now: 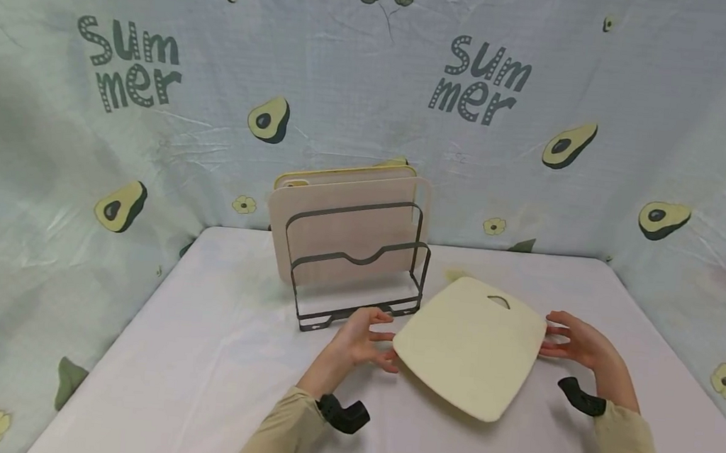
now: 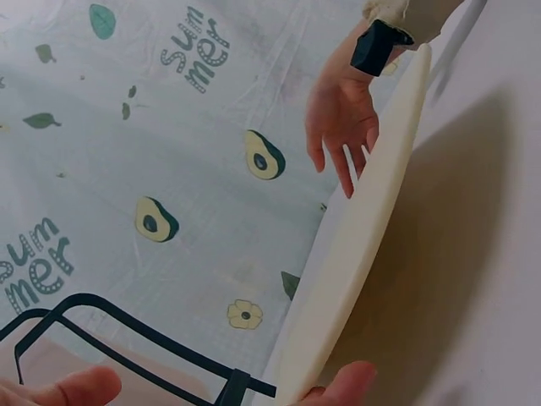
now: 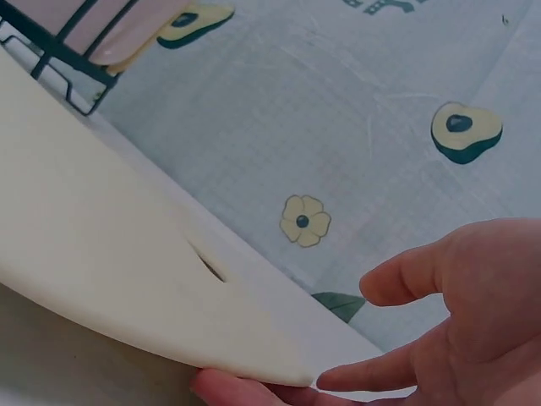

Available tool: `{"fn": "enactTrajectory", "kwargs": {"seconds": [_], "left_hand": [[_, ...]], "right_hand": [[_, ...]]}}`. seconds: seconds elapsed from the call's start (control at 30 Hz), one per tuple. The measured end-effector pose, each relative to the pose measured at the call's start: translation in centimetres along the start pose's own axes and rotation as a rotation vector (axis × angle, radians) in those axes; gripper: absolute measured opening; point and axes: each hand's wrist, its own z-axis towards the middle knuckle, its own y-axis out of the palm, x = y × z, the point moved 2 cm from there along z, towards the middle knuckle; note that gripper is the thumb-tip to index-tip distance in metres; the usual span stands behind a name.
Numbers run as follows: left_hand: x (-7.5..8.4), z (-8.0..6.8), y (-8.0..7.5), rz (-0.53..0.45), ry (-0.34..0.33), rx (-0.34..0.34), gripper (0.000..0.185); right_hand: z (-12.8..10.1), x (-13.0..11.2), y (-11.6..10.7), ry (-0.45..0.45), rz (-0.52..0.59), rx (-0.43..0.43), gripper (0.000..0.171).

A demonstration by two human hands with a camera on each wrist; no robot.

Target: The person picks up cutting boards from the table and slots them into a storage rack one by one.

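A cream cutting board (image 1: 468, 348) with a small slot handle is held tilted above the white table, casting a shadow in the left wrist view. My left hand (image 1: 357, 340) is at its left corner, with a fingertip (image 2: 351, 385) under the edge and another digit spread away from it. At the opposite corner is my right hand (image 1: 581, 343). Its lower fingers (image 3: 228, 389) support the board from beneath, while the thumb stands apart in the right wrist view. Neither hand closes around the board.
Behind my left hand stands a dark wire rack (image 1: 362, 261). A pink cutting board (image 1: 350, 225) leans upright in it, with a yellow-edged board (image 1: 341, 176) behind. A printed cloth backdrop (image 1: 351, 55) rises at the table's far edge. A black strap piece (image 1: 344, 416) hangs at my left wrist.
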Motion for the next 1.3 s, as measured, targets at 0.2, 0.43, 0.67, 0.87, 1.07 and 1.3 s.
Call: {"fn": "enactTrajectory", "kwargs": {"seconds": [0.2, 0.43, 0.67, 0.87, 1.07, 1.3], "left_hand": [[0.5, 0.0, -0.4, -0.015, 0.076, 0.029, 0.038], [0.5, -0.2, -0.4, -0.150, 0.052, 0.036, 0.057], [0.3, -0.1, -0.5, -0.033, 0.026, 0.065, 0.057], [-0.1, 0.1, -0.6, 0.013, 0.042, 0.070, 0.055], [-0.2, 0.3, -0.5, 0.023, 0.091, 0.116, 0.029], [0.1, 0.0, -0.4, 0.063, 0.114, 0.070, 0.034]], "right_hand": [[0.0, 0.2, -0.2, 0.007, -0.122, -0.014, 0.064], [-0.8, -0.4, -0.3, 0.057, -0.183, 0.002, 0.065], [-1.6, -0.6, -0.6, 0.089, -0.218, 0.020, 0.063], [-1.7, -0.2, -0.9, 0.084, -0.261, 0.022, 0.064], [-1.6, -0.1, -0.9, 0.074, -0.297, 0.025, 0.061], [-1.8, -0.6, -0.6, 0.055, -0.360, 0.029, 0.061]]}}
